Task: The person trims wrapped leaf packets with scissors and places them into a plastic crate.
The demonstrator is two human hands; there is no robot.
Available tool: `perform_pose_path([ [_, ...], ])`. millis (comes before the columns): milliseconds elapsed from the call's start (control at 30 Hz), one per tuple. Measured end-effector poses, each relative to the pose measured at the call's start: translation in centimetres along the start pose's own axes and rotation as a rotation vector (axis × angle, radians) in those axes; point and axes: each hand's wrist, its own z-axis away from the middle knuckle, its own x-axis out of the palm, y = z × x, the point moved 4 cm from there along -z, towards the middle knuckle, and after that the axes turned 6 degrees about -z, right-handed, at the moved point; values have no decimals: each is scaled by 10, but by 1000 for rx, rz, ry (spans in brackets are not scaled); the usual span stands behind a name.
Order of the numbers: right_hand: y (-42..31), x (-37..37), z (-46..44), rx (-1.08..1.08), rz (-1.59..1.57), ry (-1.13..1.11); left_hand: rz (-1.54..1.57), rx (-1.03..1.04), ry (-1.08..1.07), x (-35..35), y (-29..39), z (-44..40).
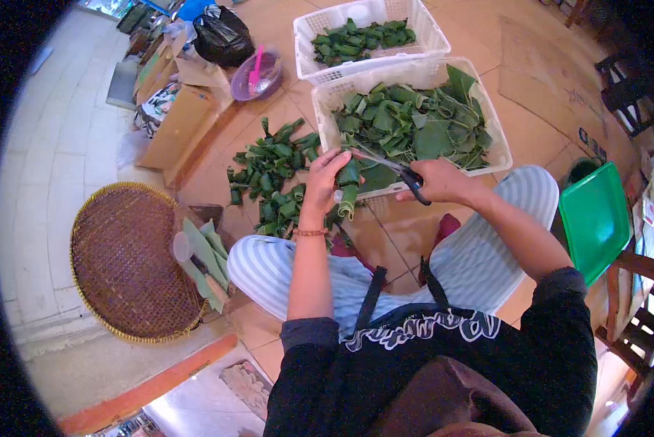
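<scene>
My left hand (322, 182) is closed round a rolled green leaf bundle (349, 182), which hangs upright over the floor. Black-handled scissors (412, 182) are in my right hand (441, 182), their blades pointing left to the top of the bundle. Just beyond my hands stands a white crate (503, 149) holding cut leaf pieces (432, 131). Many leaf bundles (272, 171) lie in a pile on the tiled floor, left of the crate and partly behind my left hand.
Another white crate (303, 44) with leaf bundles stands farther back. A purple bowl (267, 86) holds a pink utensil. Round woven tray (134, 255) and long leaves (204, 255) lie at left, cardboard boxes (183, 127) behind them. At right is a green tray (596, 222).
</scene>
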Motion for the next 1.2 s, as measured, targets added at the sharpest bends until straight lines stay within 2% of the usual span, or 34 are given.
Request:
perform_pose_path([
  [133,1,4,3,-37,52,6,-85,-68,-93,5,-5,0],
  [233,0,6,3,-56,101,31,-351,-35,-122,7,-15,-4],
  [333,0,7,3,-91,147,77,-301,-7,-90,11,-22,-4],
  [467,9,7,2,-33,146,60,-222,-49,-140,16,-25,-6],
  [567,9,3,4,-3,94,70,28,-290,-159,19,-30,-3],
  [633,17,8,4,-17,82,103,-334,49,-145,27,-9,8],
  [700,23,10,4,-30,85,110,-383,79,-147,29,-10,6],
  [767,28,10,5,12,81,90,-120,-199,-170,22,-33,-11],
  [867,32,5,5,137,64,42,69,-187,-164,15,-45,-17],
  [1000,28,-3,4,245,30,34,142,-78,-18,6,-31,-17],
  [1133,35,6,0,358,25,-93,208,330,406,-11,-9,-18],
  [1200,29,13,1,359,-144,-250,150,410,497,-16,-3,-14],
])
